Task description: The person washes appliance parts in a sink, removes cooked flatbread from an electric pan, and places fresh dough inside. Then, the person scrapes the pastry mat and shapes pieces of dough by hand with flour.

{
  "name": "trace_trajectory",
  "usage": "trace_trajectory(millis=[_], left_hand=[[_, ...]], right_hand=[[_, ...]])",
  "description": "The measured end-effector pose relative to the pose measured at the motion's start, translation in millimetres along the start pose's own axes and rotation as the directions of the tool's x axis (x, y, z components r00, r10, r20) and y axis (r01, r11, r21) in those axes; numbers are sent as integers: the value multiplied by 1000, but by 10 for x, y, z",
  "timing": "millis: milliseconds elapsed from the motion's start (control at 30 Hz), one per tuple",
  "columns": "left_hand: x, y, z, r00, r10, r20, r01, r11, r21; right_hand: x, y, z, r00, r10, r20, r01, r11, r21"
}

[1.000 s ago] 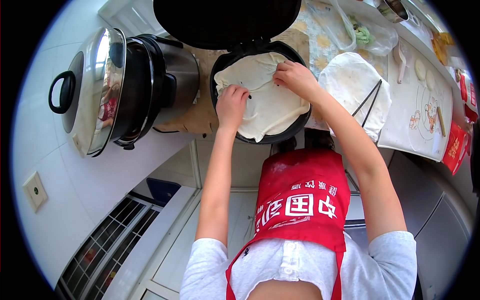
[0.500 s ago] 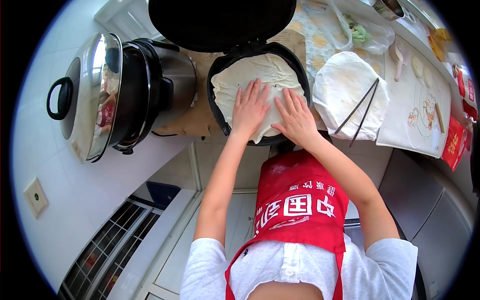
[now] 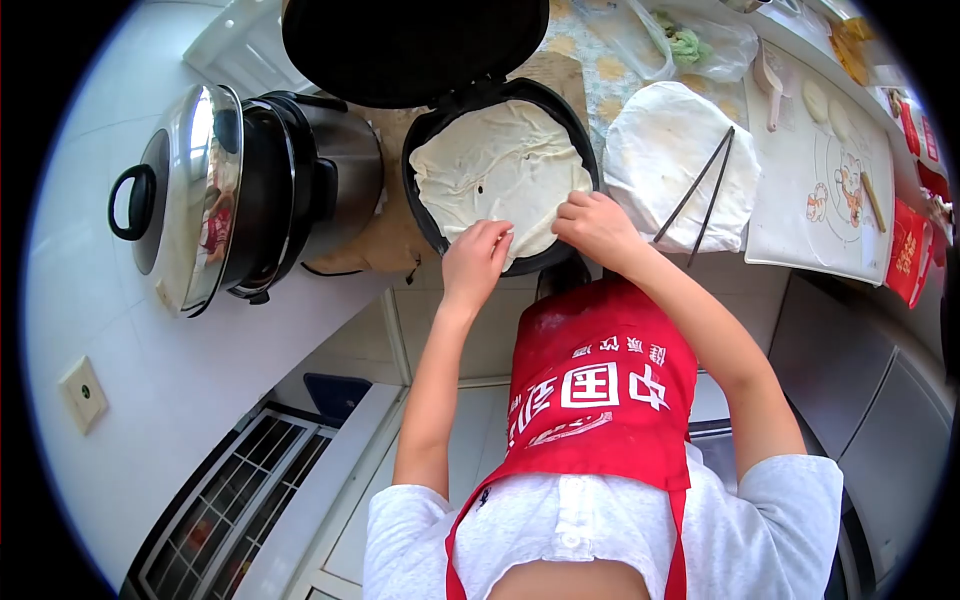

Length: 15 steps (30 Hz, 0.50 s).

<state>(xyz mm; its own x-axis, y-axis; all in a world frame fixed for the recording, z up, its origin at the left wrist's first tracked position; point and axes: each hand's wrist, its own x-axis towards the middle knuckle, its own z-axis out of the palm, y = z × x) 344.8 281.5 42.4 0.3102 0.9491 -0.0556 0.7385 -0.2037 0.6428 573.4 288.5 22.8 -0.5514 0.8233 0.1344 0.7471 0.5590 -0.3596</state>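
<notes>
A thin, wrinkled sheet of dough (image 3: 490, 150) lies in the round black electric griddle (image 3: 412, 205), whose lid (image 3: 415, 50) is raised at the back. A small hole shows dark near the middle of the sheet. At the near left rim, my left hand (image 3: 477, 262) pinches the dough's edge. My right hand (image 3: 602, 232) is closed on the edge at the near right side. To the right of the griddle, a pair of dark chopsticks (image 3: 697, 195) rests on a white cloth (image 3: 650, 130) over something round.
A large steel pot (image 3: 340, 170) with a domed lid (image 3: 190, 200) stands left. On the right, a white mat (image 3: 790, 215) carries pale dough rounds (image 3: 815, 100), a white spoon (image 3: 769, 85) and a thin stick (image 3: 873, 203). Behind lies a plastic bag (image 3: 715, 45) with something green inside.
Both hands have gone from lying flat on the dough to pinching its near edge. They have drawn back toward me and apart. The camera view has shifted slightly.
</notes>
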Motion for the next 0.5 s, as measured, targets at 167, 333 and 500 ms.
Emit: trace_trajectory(millis=[167,333,500], left_hand=[[65,-55,149,991,25,132,-26,1000,6],[52,-68,201,983,30,183,-41,998,53],[2,-4,156,986,34,164,-39,999,25]], right_hand=[[214,-37,202,931,-294,218,329,933,-147],[296,18,308,849,-425,314,496,846,-196],[299,-22,31,884,-271,381,299,954,-16]])
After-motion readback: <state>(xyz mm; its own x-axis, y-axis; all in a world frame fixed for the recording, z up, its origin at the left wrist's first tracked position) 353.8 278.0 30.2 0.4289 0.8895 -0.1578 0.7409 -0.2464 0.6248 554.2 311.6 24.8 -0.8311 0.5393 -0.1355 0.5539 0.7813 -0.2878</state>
